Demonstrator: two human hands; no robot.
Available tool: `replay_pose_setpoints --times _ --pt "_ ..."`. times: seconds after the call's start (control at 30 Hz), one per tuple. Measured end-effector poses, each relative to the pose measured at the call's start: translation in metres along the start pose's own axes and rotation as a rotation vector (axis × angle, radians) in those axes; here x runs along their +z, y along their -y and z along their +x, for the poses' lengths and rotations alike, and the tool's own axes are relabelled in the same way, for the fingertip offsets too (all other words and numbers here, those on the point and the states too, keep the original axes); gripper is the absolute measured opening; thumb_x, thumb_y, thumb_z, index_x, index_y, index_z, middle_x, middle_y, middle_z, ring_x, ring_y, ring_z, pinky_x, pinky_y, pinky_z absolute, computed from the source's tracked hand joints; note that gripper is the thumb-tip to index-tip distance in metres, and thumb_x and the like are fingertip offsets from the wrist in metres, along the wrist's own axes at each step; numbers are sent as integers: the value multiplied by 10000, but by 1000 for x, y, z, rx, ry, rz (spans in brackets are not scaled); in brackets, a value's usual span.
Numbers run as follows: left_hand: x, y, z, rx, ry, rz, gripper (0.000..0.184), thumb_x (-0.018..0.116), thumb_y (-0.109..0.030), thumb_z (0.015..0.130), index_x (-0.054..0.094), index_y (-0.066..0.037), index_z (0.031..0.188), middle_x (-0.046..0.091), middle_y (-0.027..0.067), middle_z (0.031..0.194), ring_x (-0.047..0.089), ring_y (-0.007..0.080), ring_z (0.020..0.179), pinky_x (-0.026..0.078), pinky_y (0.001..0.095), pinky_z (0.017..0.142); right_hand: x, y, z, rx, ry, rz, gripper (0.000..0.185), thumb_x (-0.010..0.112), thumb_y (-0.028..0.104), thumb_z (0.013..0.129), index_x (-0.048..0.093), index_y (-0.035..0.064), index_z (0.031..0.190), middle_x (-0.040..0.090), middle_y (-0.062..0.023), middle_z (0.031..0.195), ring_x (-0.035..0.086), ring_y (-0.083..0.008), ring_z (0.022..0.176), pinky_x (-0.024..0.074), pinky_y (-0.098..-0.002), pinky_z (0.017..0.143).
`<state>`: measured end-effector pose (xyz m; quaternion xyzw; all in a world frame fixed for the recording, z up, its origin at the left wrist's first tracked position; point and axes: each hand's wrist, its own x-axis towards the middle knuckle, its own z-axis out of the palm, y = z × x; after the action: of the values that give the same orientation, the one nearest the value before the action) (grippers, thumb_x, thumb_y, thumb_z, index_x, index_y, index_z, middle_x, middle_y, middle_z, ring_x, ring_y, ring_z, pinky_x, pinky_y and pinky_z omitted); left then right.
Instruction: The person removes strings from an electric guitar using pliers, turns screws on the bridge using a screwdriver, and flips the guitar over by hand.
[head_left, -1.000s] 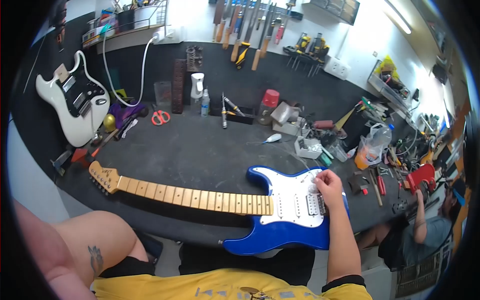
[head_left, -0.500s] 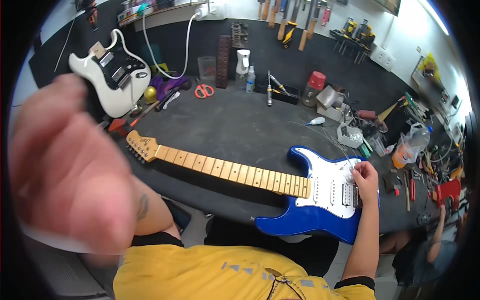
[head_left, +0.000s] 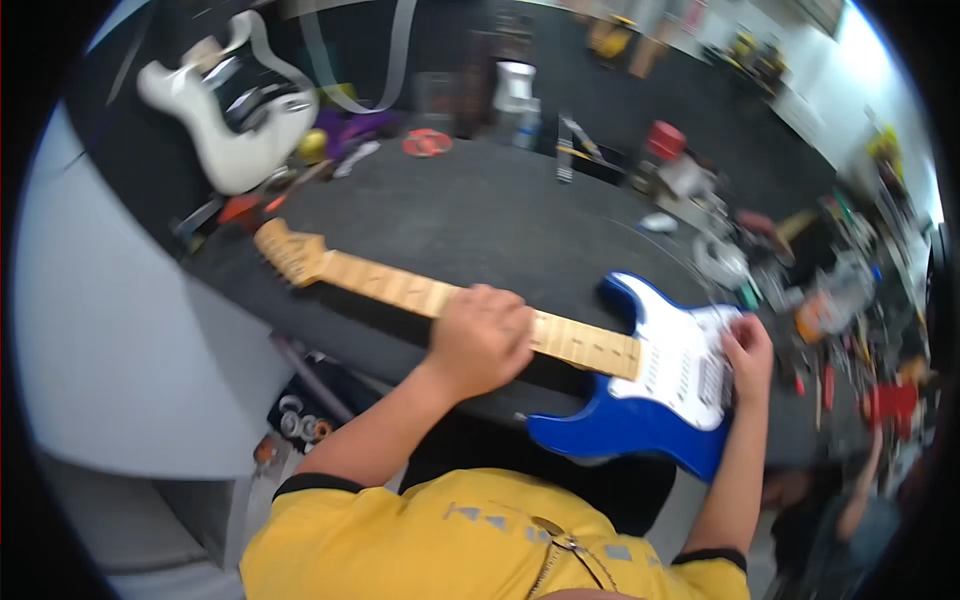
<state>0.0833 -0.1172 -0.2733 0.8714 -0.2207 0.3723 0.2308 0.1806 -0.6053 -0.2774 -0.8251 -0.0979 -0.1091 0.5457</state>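
Observation:
A blue electric guitar (head_left: 625,425) with a white pickguard lies face up along the bench's near edge, its maple neck (head_left: 385,287) pointing left. My left hand (head_left: 483,340) lies across the middle of the neck, fingers curled together over the fretboard. Toward the bridge end of the body, my right hand (head_left: 750,355) has thumb and fingers pinched together. Whatever sits in that pinch is too small and blurred to make out. No strings can be made out over the fretboard.
A white guitar body (head_left: 225,125) leans at the back left. Orange-handled scissors (head_left: 428,143), a red-capped jar (head_left: 664,142) and a white tube (head_left: 657,222) are on the bench (head_left: 440,215). Tools and a plastic bottle (head_left: 845,285) clutter the right, where another person (head_left: 868,530) is partly visible.
My left hand has come down from close to the camera onto the guitar neck. My right hand stays at the bridge end. The view has shifted and blurred.

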Motion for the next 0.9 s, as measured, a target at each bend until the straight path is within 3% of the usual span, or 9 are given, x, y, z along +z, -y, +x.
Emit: replay_pose_setpoints --times 0.1,0.2,0.33,0.37,0.43,0.5,0.57,0.6,0.9 --pt "8 -4 0 18 -37 8 244 791 -99 795 742 -99 1034 724 111 1033 692 360 947 546 490 867 7 15 -1 -20 8 -91 310 865 172 791 688 78 1027 621 19 898 580 -107 793 496 -292 722" --pt "14 -3 0 59 -7 21 169 759 -61 872 731 -59 1039 702 153 1045 666 384 934 529 480 827 6 38 -15 -52 -96 13 325 863 320 950 722 51 1065 689 5 915 632 -95 833 528 -282 773" --pt "13 -6 0 76 16 35 151 727 -57 918 724 -32 1066 692 160 1061 654 382 938 513 478 833 -31 126 -29 -246 -535 98 170 788 214 1017 727 58 1049 688 36 883 623 -54 807 523 -254 761" --pt "12 -4 -1 81 8 37 152 730 -65 912 726 -34 1061 693 152 1063 655 376 941 514 475 837 -43 178 -46 -286 -730 26 99 795 76 936 730 30 996 672 -11 905 655 -116 880 541 -267 830" --pt "13 -3 -2 87 1 43 156 736 -80 900 731 -39 1051 695 135 1068 658 363 946 516 470 846 -99 241 -83 -786 -890 -77 214 775 257 991 708 80 1092 714 -21 1005 673 -151 917 540 -317 817" --pt "14 -3 -1 91 -2 53 156 735 -75 903 731 -39 1055 697 137 1072 660 366 949 518 468 850 -111 340 -168 -1208 -662 -176 334 708 381 1020 661 94 1183 695 -81 1128 652 -200 1046 507 -417 920" --pt "14 -5 0 90 12 64 153 730 -72 911 729 -40 1061 697 137 1072 662 369 947 518 466 845 -96 427 -240 -1551 41 -105 458 640 505 1048 614 107 1274 676 -141 1251 630 -250 1175 474 -517 1023" --pt "13 -6 0 75 35 69 147 729 -78 919 731 -45 1062 697 137 1075 663 369 952 516 468 846 -83 451 -252 -1609 197 -231 457 639 504 1048 615 106 1272 677 -141 1249 631 -250 1173 475 -516 1023" --pt "17 -3 -3 71 37 82 151 718 -64 948 733 -31 1095 698 151 1102 665 367 989 523 462 870 -35 445 -218 -1566 331 -657 442 634 488 1048 622 100 1259 685 -140 1231 639 -251 1156 483 -507 1018"
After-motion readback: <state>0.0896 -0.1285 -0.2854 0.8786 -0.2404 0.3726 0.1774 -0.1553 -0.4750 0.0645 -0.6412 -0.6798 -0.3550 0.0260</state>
